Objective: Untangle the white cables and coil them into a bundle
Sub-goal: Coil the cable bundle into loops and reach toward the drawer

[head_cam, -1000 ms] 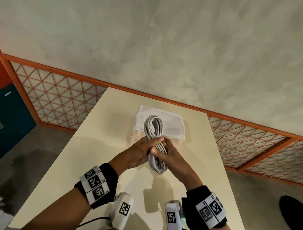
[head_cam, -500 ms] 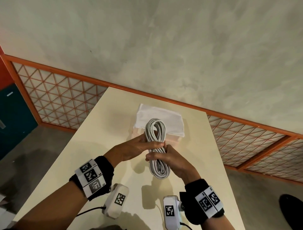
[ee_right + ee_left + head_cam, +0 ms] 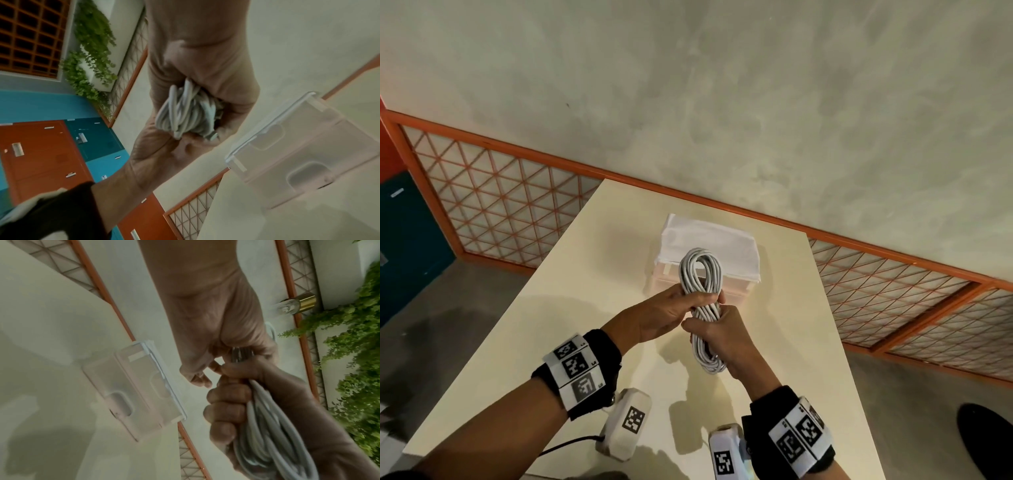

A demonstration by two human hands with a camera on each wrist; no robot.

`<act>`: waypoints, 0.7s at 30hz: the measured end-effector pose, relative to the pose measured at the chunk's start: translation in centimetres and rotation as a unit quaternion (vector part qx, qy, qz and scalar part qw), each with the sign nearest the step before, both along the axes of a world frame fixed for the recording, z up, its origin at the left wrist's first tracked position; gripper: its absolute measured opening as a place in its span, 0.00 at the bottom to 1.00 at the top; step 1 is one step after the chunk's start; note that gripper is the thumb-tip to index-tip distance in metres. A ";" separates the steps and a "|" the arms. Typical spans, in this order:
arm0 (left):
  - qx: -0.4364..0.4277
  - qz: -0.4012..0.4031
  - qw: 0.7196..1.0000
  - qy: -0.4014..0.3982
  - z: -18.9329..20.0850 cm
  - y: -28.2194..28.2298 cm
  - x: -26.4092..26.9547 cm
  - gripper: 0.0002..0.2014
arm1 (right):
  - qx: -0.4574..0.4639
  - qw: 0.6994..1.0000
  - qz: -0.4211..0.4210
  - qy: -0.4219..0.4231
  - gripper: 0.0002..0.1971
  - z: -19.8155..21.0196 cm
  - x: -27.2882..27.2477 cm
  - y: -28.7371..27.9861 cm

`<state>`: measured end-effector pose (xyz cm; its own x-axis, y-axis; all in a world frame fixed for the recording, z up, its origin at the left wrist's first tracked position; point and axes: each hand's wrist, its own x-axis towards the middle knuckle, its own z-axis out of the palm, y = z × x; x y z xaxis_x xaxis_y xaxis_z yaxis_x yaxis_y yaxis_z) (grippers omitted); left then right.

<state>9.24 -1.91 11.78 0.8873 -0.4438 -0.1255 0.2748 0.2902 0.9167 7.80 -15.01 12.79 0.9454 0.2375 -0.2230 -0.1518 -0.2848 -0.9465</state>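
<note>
A white cable coil point(image 3: 700, 270) is folded into a long bundle and held upright above the cream table point(image 3: 571, 308). My left hand point(image 3: 671, 312) wraps its fingers round the bundle's middle from the left. Just below, my right hand point(image 3: 722, 334) grips the same bundle from the right, and the lower loop hangs beneath it. In the left wrist view my right hand point(image 3: 226, 408) clenches the strands of the cable coil point(image 3: 267, 426), and a metal plug shows at my left hand point(image 3: 216, 321). The right wrist view shows the cable coil point(image 3: 185, 112) between both palms.
A clear plastic box point(image 3: 671, 284) topped with a white cloth point(image 3: 709, 240) stands just beyond the hands on the table's far half. An orange lattice railing point(image 3: 517, 205) runs behind the table. The table's right edge point(image 3: 835, 342) drops to a grey floor.
Both hands have carried the coil a little farther from me, toward the box. My left fingers, stretched across the bundle half a second ago, now curl round it.
</note>
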 end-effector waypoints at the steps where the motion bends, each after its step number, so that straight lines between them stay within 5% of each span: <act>1: -0.009 0.009 1.000 0.005 -0.1 -0.2 0.0 0.06 | -0.006 1.000 -0.005 -0.017 0.08 -0.1 0.0 0.1; 3: -0.053 0.028 0.998 0.026 -0.3 -0.4 0.1 0.09 | -0.015 0.999 -0.001 -0.045 0.08 -0.2 -0.1 0.3; 5: -0.148 0.047 0.987 0.043 -0.3 -0.2 0.2 0.23 | -0.029 0.998 0.009 -0.057 0.11 -0.3 0.0 0.3; 8: -0.300 0.094 0.946 0.085 0.5 0.2 0.9 0.32 | -0.064 0.996 0.035 -0.058 0.19 -0.6 0.0 0.3; 12: -0.251 0.171 0.948 0.100 1.1 -0.4 1.6 0.04 | -0.089 0.993 0.056 -0.049 0.19 -0.8 0.1 0.3; 21: -0.205 0.193 0.949 0.142 -0.2 -1.7 2.4 0.12 | -0.137 0.984 0.102 -0.060 0.16 -1.5 -0.1 -0.5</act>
<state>11.62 -3.65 11.63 0.9498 -0.1565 -0.2709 0.2951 0.7360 0.6093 7.69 -15.47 11.28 0.9077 0.3713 -0.1953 0.0421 -0.5438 -0.8382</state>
